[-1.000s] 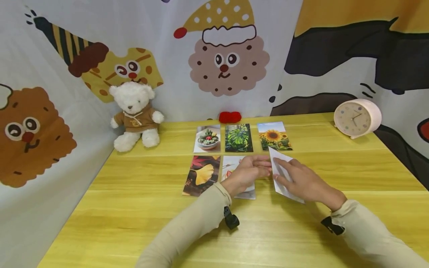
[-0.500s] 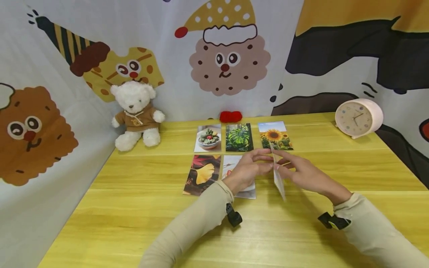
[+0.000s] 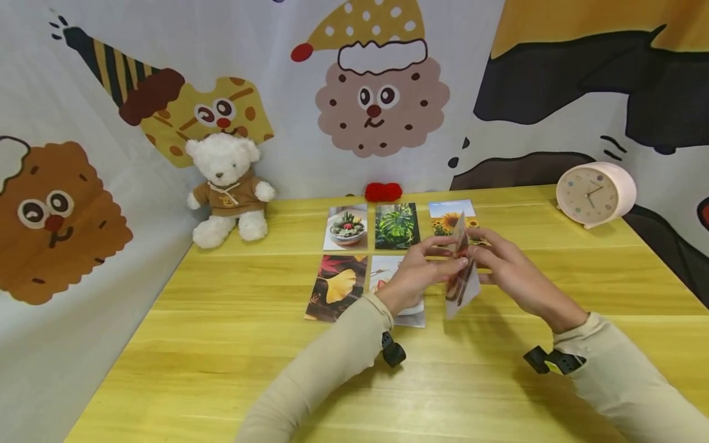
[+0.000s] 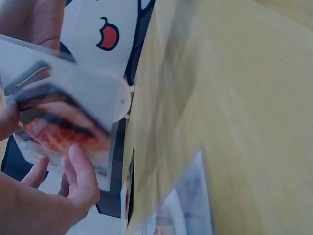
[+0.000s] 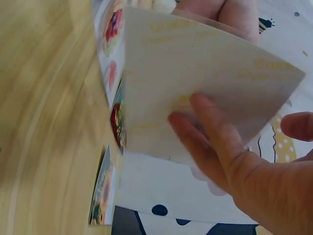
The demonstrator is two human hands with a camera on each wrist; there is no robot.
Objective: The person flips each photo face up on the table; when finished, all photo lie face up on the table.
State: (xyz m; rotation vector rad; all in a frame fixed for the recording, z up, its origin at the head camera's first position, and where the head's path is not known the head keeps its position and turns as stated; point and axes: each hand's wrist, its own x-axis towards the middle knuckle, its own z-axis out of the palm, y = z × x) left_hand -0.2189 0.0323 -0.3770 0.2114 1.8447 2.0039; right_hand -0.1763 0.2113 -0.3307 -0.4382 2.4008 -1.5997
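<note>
Upright above the table, a photo card (image 3: 458, 292) is between my two hands. My left hand (image 3: 412, 277) pinches it with thumb and fingers near its picture side. That side has a blurred reddish-brown picture, seen in the left wrist view on the card (image 4: 102, 93). My right hand (image 3: 515, 274) lays its fingers (image 5: 215, 122) against the pale back with faint yellow print, its thumb apart from the card in the right wrist view. Below my left forearm lie a ginkgo-leaf card (image 3: 336, 288) and a partly hidden dessert card (image 3: 411, 319).
Behind the hands lie a cactus-bowl card (image 3: 346, 227), a green-leaf card (image 3: 397, 226) and a sunflower card (image 3: 445, 212). A white teddy bear (image 3: 226, 187) sits back left, a pink clock (image 3: 595, 194) back right. A red fuzzy object (image 3: 383, 192) rests by the curtain (image 3: 299, 166).
The card has turned from its white back, through edge-on, so its picture side now shows. My right hand has shifted slightly up around its far side; my left hand stays close to its place.
</note>
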